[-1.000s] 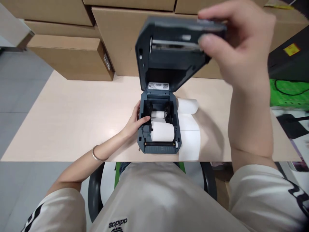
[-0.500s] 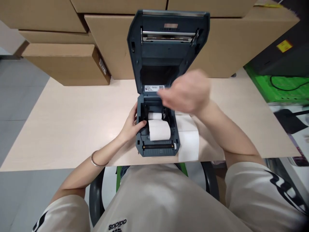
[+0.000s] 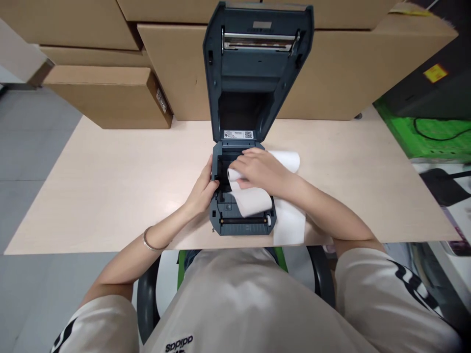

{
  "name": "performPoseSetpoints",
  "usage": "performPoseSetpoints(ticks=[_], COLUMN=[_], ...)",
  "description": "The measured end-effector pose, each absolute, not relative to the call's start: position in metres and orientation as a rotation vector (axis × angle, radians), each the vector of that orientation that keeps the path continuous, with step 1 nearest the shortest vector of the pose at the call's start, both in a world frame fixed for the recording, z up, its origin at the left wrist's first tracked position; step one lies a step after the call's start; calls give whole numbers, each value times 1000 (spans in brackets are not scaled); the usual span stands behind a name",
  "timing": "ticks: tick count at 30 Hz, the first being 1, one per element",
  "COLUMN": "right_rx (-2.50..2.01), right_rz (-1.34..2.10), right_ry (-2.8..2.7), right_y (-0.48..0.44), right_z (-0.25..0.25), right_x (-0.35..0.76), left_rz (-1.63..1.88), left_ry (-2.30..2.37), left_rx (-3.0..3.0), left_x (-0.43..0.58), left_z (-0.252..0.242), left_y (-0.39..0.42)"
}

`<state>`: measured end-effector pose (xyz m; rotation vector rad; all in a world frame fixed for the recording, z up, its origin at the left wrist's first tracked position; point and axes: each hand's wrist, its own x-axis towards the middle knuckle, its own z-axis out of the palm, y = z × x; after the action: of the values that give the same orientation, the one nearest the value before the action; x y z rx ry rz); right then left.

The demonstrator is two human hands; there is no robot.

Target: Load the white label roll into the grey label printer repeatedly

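Observation:
A dark grey label printer [image 3: 217, 215] stands on the table with its lid [image 3: 241, 73] raised. My left hand [image 3: 202, 191] grips the printer's left wall, thumb over the rim and fingers along the outside. Over the paper bay, my right hand [image 3: 259, 171] is closed around a small roll of white label paper [image 3: 235, 175]. A loose end of its paper [image 3: 253, 201] curls over the front of the bay. My right fingertips are partly hidden by the hand. Right of the printer lies a larger white paper roll [image 3: 290, 159], with a strip [image 3: 290, 223] reaching the table's front edge.
Cardboard boxes [image 3: 172, 59] line the back of the table [image 3: 128, 196], with a smaller carton [image 3: 106, 103] at the left. A green crate [image 3: 441, 142] with a black cable stands to the right, beneath a dark case [image 3: 423, 68]. Chair armrests show below the table edge.
My right hand has come down from beside the lid into the bay and taken hold of the small paper roll, which is now lifted and tilted. My left hand stays on the printer.

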<state>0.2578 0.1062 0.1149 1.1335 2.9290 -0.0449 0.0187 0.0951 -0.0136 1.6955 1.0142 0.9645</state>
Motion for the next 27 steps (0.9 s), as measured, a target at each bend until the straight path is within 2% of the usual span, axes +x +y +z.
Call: performPoseSetpoints(ticks=[4,6,8,11,16,19,27], right_rx=[1557,1782,1983,2258,2276,2257,2268], right_rz=[6,7,-75,-222,-308,-371,-386], right_ry=[3151,3057,2853,2470,2358,2364,2544], right_y=[78,73,79,103,139,144,132], right_z=[152,162,158,126,61,43,72], right_x=[318,363,407,456,473,471,452], left_rz=[967,969,975,991,1014,1017,1023], left_ry=[947,943,950,948,933,936,888], left_rx=[1727,1725,1723,1728,1733,1731,1744], left_x=[19,20,21,21,22,22,21], left_z=[-9,-6,-5,-6,-7,-7,-7], left_y=[93,92,91,92,93,93,94])
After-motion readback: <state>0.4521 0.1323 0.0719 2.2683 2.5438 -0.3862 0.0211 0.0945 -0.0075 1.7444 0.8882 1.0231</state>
